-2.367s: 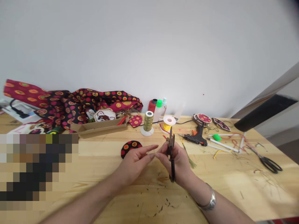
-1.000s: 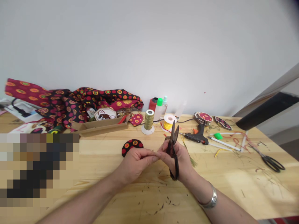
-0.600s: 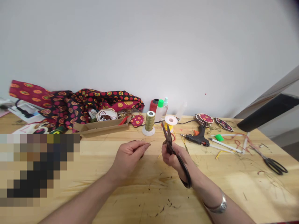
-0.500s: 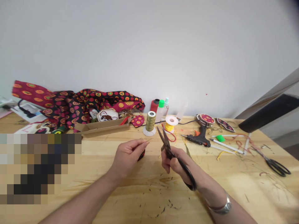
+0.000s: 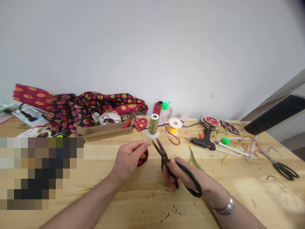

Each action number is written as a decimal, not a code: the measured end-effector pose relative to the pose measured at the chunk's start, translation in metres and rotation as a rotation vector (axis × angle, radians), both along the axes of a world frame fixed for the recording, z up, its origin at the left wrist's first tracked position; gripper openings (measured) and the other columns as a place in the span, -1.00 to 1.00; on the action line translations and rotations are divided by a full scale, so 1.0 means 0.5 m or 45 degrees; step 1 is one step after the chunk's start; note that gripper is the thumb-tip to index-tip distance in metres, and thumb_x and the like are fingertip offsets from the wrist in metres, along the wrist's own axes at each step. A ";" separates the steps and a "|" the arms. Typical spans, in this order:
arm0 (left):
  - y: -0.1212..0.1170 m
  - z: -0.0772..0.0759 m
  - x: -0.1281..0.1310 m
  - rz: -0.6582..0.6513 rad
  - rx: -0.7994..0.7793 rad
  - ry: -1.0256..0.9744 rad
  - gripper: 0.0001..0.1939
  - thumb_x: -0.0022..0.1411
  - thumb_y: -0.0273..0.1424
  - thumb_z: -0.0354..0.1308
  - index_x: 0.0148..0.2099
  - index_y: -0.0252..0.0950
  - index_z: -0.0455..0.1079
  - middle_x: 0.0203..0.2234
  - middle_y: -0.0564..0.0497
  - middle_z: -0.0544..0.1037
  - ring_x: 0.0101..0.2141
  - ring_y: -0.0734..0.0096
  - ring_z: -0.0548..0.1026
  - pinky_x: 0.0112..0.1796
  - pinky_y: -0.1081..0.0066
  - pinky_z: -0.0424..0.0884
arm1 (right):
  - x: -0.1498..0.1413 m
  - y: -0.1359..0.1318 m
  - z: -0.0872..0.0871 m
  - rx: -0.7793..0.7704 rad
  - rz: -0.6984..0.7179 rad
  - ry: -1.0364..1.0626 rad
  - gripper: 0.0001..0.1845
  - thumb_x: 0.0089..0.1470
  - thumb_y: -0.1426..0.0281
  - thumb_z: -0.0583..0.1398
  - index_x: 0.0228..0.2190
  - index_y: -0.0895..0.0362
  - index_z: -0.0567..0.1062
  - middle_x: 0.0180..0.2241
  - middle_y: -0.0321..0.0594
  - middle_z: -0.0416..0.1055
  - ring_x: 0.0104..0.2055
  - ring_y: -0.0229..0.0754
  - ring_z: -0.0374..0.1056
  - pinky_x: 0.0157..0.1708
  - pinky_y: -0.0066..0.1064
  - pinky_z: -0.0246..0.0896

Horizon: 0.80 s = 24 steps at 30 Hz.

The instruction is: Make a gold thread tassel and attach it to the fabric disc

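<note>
My left hand point(image 5: 130, 156) is closed in a pinch on a fine thread, which shows faintly at its fingertips. Just below those fingers is a small rounded piece of black and red patterned fabric point(image 5: 143, 158), partly hidden by the hand. Black-handled scissors point(image 5: 164, 154) are in my right hand point(image 5: 175, 171), their blades slightly apart and pointing up and left near the left fingertips. Behind the hands stands a cone of olive thread point(image 5: 153, 124). To its right is a white spool of yellow cord point(image 5: 175, 124).
Patterned cloth point(image 5: 95, 103) lies heaped behind a cardboard tray point(image 5: 107, 130). On the right are a black glue gun point(image 5: 203, 140), a green tassel point(image 5: 194, 157), white sticks point(image 5: 233, 149) and a second pair of scissors point(image 5: 284, 170). Thread scraps point(image 5: 166, 216) litter the wooden table point(image 5: 114, 203).
The right hand has moved slightly left and turned, bringing the scissor blades nearer the left fingertips. More of the patterned fabric piece shows below the left hand.
</note>
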State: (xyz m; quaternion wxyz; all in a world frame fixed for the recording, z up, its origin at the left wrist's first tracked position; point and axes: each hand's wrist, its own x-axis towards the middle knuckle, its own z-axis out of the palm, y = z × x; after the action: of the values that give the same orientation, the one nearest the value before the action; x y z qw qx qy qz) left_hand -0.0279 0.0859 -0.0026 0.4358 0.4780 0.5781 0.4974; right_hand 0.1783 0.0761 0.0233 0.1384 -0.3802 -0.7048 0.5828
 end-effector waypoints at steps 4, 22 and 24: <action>-0.005 0.006 0.004 -0.019 0.053 0.102 -0.75 0.05 -0.24 0.24 -0.36 -0.33 0.59 -0.53 0.03 0.56 -0.48 0.44 0.40 -0.42 0.49 0.35 | 0.000 0.002 -0.002 -0.025 -0.017 0.040 -0.37 0.16 -0.08 -0.17 -0.47 0.17 0.33 -0.59 -0.27 0.27 -0.54 -0.31 0.20 -0.53 -0.47 0.12; -0.016 -0.005 0.003 -0.206 0.182 0.323 -0.74 0.17 -0.28 0.13 -0.40 -0.33 0.54 -0.59 0.06 0.47 -0.51 0.47 0.36 -0.45 0.50 0.30 | -0.014 -0.004 -0.022 -0.082 -0.130 0.197 -0.37 0.08 -0.15 -0.08 -0.63 0.14 0.22 -0.71 -0.44 0.00 -0.72 -0.41 0.05 -0.73 -0.57 -0.06; -0.015 -0.007 0.001 -0.189 0.175 0.324 -0.75 0.16 -0.28 0.14 -0.38 -0.33 0.56 -0.57 0.05 0.50 -0.49 0.44 0.39 -0.44 0.49 0.31 | -0.016 -0.003 -0.030 -0.126 -0.171 0.261 -0.36 0.03 -0.18 -0.05 -0.66 0.13 0.18 -0.74 -0.47 -0.02 -0.75 -0.44 -0.02 -0.77 -0.58 -0.10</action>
State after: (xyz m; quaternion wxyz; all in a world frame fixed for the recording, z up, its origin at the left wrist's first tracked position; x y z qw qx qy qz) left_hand -0.0273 0.0783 -0.0062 0.3609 0.6074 0.5563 0.4376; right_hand 0.1701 0.0749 0.0082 0.2294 -0.3714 -0.6302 0.6421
